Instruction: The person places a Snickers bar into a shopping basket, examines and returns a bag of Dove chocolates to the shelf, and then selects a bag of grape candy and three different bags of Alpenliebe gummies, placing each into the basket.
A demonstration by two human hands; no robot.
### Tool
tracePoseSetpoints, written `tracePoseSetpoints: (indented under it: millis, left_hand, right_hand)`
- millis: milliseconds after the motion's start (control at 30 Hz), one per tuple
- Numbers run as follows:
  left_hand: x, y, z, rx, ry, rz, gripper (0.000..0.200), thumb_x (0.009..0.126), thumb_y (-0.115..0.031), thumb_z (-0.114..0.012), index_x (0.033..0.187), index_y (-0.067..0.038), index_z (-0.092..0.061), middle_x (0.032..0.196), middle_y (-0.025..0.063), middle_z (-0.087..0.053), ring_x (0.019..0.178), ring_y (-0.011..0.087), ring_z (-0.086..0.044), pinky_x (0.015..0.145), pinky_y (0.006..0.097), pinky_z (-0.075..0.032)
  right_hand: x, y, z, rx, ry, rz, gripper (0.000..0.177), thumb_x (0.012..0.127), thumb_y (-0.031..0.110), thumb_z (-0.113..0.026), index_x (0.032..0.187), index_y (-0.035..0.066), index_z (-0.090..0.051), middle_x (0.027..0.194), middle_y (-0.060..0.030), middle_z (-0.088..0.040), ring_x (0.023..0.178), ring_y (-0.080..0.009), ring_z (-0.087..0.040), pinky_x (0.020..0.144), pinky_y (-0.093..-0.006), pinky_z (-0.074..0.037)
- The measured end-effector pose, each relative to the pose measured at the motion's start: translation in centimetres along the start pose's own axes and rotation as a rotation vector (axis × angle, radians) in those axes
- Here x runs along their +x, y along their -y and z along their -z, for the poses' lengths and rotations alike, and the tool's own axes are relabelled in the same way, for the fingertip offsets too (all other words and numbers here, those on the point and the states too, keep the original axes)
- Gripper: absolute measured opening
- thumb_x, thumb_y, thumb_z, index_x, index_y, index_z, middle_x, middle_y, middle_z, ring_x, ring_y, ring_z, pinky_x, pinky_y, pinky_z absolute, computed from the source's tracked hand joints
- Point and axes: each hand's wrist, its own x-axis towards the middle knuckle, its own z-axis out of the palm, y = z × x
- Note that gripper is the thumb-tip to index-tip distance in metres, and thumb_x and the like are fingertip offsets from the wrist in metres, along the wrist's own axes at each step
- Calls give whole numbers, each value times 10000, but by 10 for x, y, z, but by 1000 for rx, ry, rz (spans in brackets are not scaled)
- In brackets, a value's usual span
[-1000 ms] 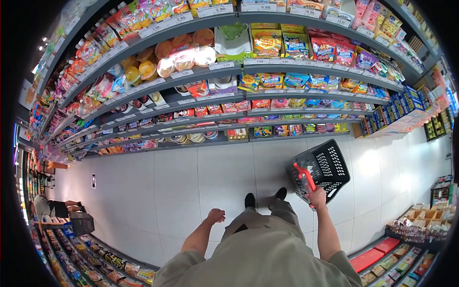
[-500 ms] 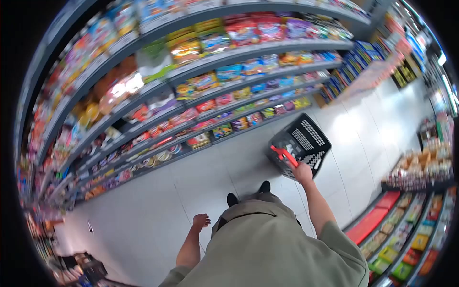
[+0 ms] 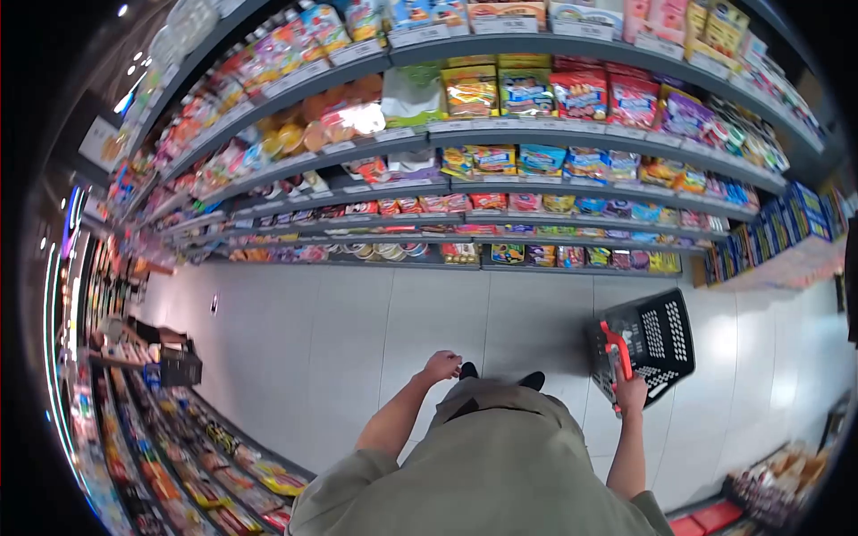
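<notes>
The right hand is clamped on the red handle of a black shopping basket. The left hand hangs loosely curled, holding nothing, above the tiled floor before snack shelves.

Bright, even shop lighting seen through a strong fisheye: the grey metal shelves bow into arcs and the corners are black. White glare blots shiny snack packets. The pale tiled floor gleams softly. Edges blur.
</notes>
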Motion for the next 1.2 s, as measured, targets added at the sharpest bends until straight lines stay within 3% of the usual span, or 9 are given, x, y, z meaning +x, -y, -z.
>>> tracePoseSetpoints:
  millis: [133, 200, 367, 433, 500, 700, 733, 1000, 1200]
  left_hand:
    - [-6, -14, -11, -24, -48, -26, 332, 898, -306, -556, 997, 3, -624, 871, 109, -683, 729, 187, -676, 639, 311, -545]
    - [-7, -1, -10, -1, -42, 38, 318, 888, -281, -554, 997, 9, -628, 861, 119, -688, 719, 191, -677, 633, 314, -552]
    - [-9, 49, -4, 19, -60, 171, 297, 873, -276, -549, 937, -3, -647, 811, 117, -696, 659, 201, -679, 577, 323, -554]
    - [-14, 55, -2, 29, -55, 222, 263, 851, -226, -498, 801, -12, -643, 733, 89, -690, 614, 179, -669, 544, 321, -543]
    - [-3, 69, 3, 20, -11, 260, 257, 856, -249, -529, 851, -21, -648, 756, 91, -694, 627, 180, -672, 551, 309, -543]
    - [45, 21, 16, 87, 45, 211, 262, 868, -261, -557, 936, -27, -652, 803, 90, -699, 648, 178, -671, 557, 292, -542]
    - [61, 14, 20, 28, 64, 179, 265, 857, -253, -534, 789, -24, -649, 723, 81, -680, 577, 162, -641, 516, 292, -526]
    - [116, -109, 39, 126, 85, -37, 301, 874, -265, -534, 968, 7, -623, 813, 98, -688, 681, 170, -677, 577, 293, -539]
    - [136, -127, 50, 156, 88, -41, 311, 878, -267, -516, 988, 3, -624, 830, 98, -689, 684, 168, -674, 591, 294, -542]
  right_hand:
    - [25, -25, 5, -96, -15, 45, 624, 832, 600, -584, 808, -16, -683, 689, -226, -654, 765, -388, -673, 694, -462, -514]
    - [18, -17, 32, 92, 93, -38, 606, 828, 581, -600, 784, -17, -686, 688, -218, -659, 739, -378, -679, 688, -462, -512]
    - [24, -12, 54, 44, 27, -19, 591, 811, 565, -641, 796, -25, -689, 725, -226, -665, 762, -387, -674, 683, -463, -505]
    - [32, -15, 55, 54, 11, -16, 593, 810, 565, -644, 805, -26, -691, 733, -232, -663, 766, -390, -672, 684, -460, -503]
    - [49, -38, 39, -27, -89, 31, 605, 810, 577, -629, 782, -24, -693, 671, -193, -663, 701, -361, -676, 670, -447, -508]
    - [52, -39, 50, 18, -92, -34, 616, 784, 594, -641, 794, -20, -697, 712, -220, -664, 736, -381, -668, 684, -452, -498]
    - [49, -34, 55, 4, -59, -68, 620, 774, 601, -647, 799, -16, -700, 718, -219, -665, 740, -379, -668, 685, -451, -499]
    - [47, -43, 58, -32, -74, -251, 560, 734, 541, -700, 810, -14, -701, 733, -199, -680, 736, -326, -687, 682, -424, -510]
    - [49, -86, 39, -21, -126, -301, 567, 745, 534, -697, 816, -28, -682, 778, -228, -678, 786, -384, -672, 721, -456, -508]
